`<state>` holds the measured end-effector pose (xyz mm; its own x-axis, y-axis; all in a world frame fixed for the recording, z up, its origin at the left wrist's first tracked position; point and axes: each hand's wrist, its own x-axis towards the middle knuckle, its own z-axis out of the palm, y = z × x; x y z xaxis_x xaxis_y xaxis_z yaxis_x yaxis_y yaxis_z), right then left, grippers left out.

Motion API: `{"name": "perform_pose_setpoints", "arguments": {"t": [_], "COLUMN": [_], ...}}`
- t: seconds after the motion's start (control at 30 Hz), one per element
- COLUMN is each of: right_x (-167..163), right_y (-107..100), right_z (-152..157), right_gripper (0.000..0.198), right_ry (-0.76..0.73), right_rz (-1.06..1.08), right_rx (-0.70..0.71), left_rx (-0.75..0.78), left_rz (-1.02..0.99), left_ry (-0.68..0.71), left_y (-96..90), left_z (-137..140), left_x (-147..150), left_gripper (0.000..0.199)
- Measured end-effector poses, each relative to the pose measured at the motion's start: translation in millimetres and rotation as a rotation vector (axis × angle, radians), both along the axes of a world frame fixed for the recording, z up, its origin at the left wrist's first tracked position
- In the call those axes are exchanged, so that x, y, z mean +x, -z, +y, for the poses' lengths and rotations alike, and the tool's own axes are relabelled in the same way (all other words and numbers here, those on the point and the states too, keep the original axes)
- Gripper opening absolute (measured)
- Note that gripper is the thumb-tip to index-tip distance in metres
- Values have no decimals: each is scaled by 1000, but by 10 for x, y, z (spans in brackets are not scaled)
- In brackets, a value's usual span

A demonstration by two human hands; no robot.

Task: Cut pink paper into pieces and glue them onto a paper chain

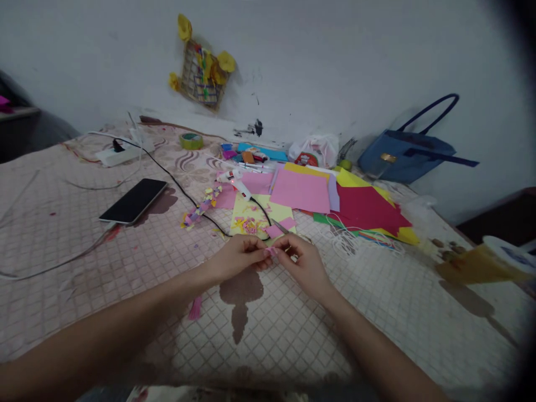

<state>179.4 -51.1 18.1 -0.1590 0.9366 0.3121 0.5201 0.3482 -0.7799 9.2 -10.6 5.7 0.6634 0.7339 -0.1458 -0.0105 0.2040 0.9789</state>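
Note:
Between the fingertips of both hands is a small piece of pink paper (272,252). My left hand (240,257) pinches its left side, and my right hand (301,262) pinches the right side, the two almost touching. Just beyond them lies a pale yellow sheet (238,212) with a heap of small yellow and pink paper bits (249,225). A pair of scissors (285,228) rests by a pink strip (274,230), its handles partly behind my right hand. The white glue gun (235,181) lies behind the sheet. Left of it is a garland of paper pieces (203,206).
Pink sheets (301,190) and red paper (368,206) are stacked behind white string (345,240). A phone (134,201) and a power strip (121,153) stand left, with cables crossing the table. A yellowish cup (481,265) and a blue bag (408,153) are at the right.

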Motion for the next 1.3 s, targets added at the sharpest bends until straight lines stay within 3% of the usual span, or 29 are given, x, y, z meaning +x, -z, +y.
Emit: {"name": "perform_pose_setpoints", "arguments": {"t": [0.23, 0.43, 0.9, 1.1, 1.3], "right_x": [20, 76, 92, 96, 39], "right_y": [36, 111, 51, 58, 32], "right_z": [-12, 20, 58, 48, 14], "right_gripper": [15, 21, 25, 29, 26], "right_ry": [-19, -82, -114, -120, -83], "right_rz": [-198, -352, -647, -567, -160], "right_rx": [277, 423, 555, 534, 279], "left_rx": [-169, -227, -265, -179, 29], "left_rz": [-23, -53, -40, -23, 53], "left_ry": [-54, -61, -130, -139, -153], "left_y": [-80, -68, -62, -66, -91], "left_z": [-11, 5, 39, 40, 22], "left_x": [-13, -15, 5, -7, 0], "left_gripper": [20, 18, 31, 20, 21]}}
